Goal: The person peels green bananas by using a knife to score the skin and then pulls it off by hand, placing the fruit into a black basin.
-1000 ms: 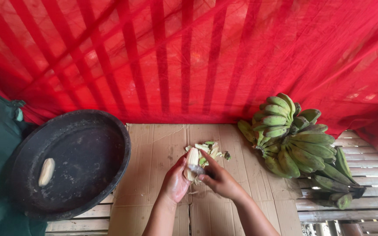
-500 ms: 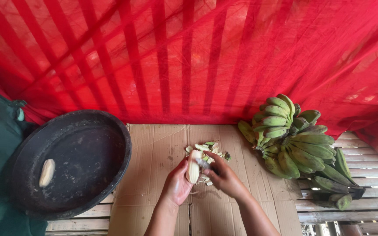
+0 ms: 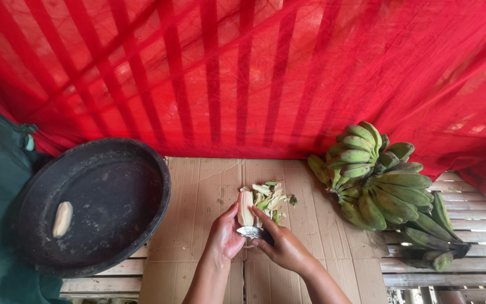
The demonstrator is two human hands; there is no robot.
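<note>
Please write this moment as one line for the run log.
left hand: holds peeled banana | right hand: holds knife | peels on cardboard | pan: one peeled banana

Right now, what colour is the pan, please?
The pan is black, seen in the head view.

Pale, cream-coloured peeled banana [image 3: 246, 207]: skin removed, held roughly upright above the cardboard, lower end in hand. Small metal knife blade [image 3: 252, 232]: flat, silvery, lying crosswise at the banana's base, touching it.

Sunlit red netting [image 3: 243, 73], slatted bench [image 3: 479, 225]
</note>
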